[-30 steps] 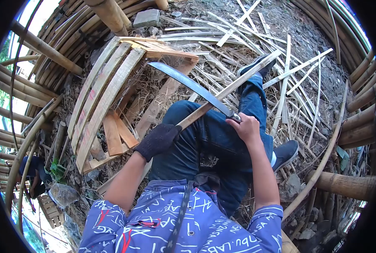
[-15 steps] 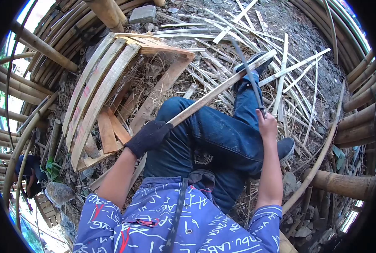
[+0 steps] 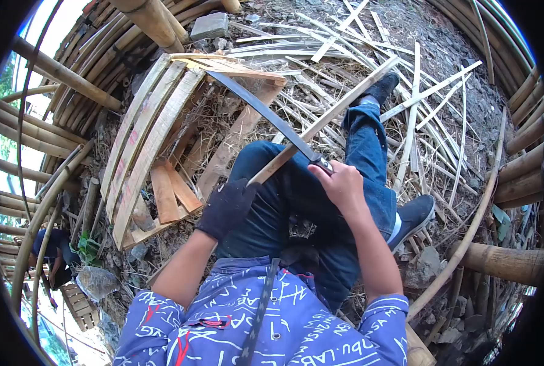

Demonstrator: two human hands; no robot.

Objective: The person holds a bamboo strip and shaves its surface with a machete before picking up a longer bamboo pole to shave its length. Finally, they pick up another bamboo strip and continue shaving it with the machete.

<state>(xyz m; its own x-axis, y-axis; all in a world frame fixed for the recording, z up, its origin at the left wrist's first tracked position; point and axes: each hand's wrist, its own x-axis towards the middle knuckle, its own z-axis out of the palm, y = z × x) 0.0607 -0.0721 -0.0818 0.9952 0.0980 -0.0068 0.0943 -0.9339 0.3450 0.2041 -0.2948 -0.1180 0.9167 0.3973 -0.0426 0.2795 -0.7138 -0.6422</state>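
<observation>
My left hand point(image 3: 226, 207), in a dark glove, is wrapped round the near end of a long bamboo strip point(image 3: 345, 105). The strip slants up and away past my bent knee, its far end overlapping my shoe. Bare fingers of my right hand point(image 3: 340, 184) close on the handle of a machete point(image 3: 252, 100). Its long dark blade points to the upper left, crossing the strip a short way beyond the glove. Left of the gloved hand stands a slatted wooden crate point(image 3: 144, 143), tipped on its side, and the blade's tip overlaps its upper edge.
Many pale split strips point(image 3: 415, 116) lie scattered on the ground ahead and to the right. A grey block point(image 3: 209, 25) sits at the back. Bamboo poles point(image 3: 497, 265) frame both sides. Another person point(image 3: 55, 253) is bent over at the far left.
My right hand has come left and down, swinging the machete from pointing away near my foot to lying across the strip. My left hand still grips the strip.
</observation>
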